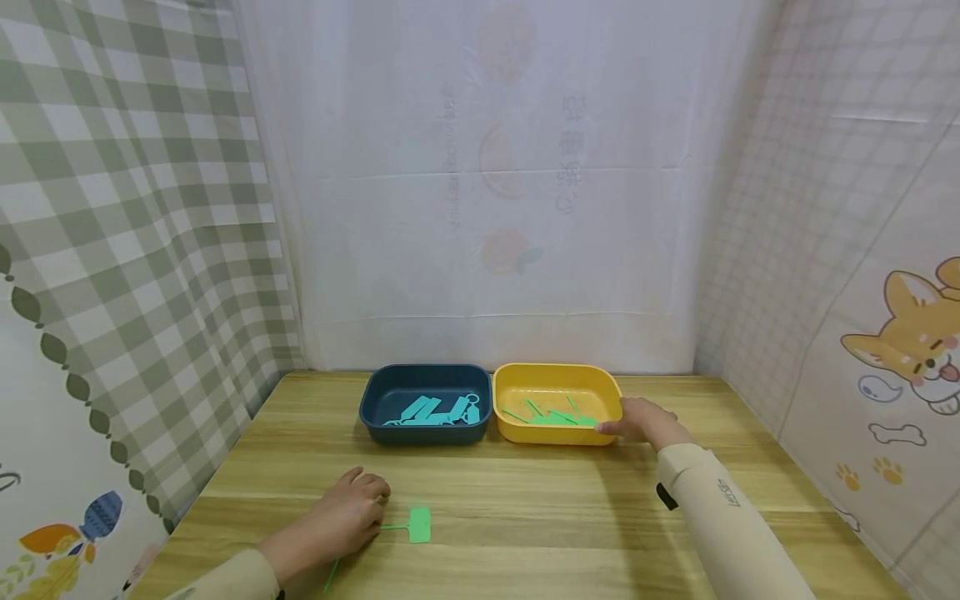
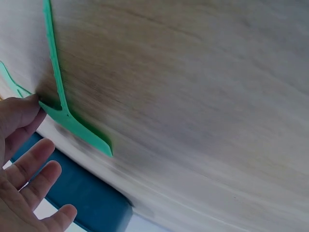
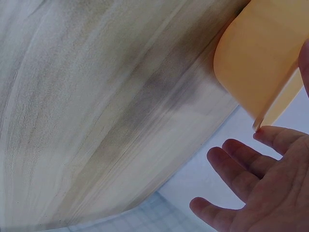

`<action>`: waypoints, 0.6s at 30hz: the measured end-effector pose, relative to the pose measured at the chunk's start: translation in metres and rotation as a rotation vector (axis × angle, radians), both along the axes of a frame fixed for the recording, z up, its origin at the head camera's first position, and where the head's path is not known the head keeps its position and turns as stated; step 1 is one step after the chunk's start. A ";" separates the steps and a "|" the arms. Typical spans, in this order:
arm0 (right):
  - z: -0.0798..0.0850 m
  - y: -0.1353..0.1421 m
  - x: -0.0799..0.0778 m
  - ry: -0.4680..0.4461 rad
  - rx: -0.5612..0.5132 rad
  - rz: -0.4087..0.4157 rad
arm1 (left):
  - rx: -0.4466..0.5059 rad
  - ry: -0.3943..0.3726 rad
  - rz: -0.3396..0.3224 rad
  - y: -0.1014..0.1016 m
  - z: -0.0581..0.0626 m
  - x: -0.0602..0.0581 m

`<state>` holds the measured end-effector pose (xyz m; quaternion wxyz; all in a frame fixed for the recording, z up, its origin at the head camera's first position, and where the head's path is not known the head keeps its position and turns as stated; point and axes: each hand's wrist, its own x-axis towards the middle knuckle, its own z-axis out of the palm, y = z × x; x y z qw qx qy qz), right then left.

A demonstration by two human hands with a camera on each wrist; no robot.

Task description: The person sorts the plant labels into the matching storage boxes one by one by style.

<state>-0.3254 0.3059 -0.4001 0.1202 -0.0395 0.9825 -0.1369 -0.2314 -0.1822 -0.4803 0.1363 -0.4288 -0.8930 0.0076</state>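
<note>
My left hand [image 1: 348,512], low over the table left of centre, pinches the flat end of a green cable-tie tag [image 2: 89,135] between thumb and index finger. The other fingers are spread, and the tag's thin strip trails toward the table's near side. Just right of this hand lies a second green cable-tie tag [image 1: 419,525], its strip partly hidden by the fingers. My right hand [image 1: 647,421] is at the right end of the yellow bin [image 1: 557,436], index fingertip at the rim, fingers apart. Several green tags [image 1: 553,419] lie inside that bin.
A dark blue bin [image 1: 426,435] stands against the yellow one's left side, with several light-blue tags [image 1: 438,412] in it. Behind both hangs a white curtain [image 1: 405,250]. A checked cloth [image 1: 172,208] borders the left, a printed cloth [image 1: 817,333] the right.
</note>
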 end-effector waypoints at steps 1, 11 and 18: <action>0.000 0.000 0.000 0.001 0.000 0.000 | -0.003 0.005 0.000 0.002 0.000 0.000; 0.000 0.000 0.001 0.002 -0.015 -0.006 | -0.010 0.019 0.023 0.011 0.002 -0.005; -0.001 0.000 0.000 -0.003 -0.012 -0.005 | 0.032 0.049 0.011 0.019 0.014 -0.013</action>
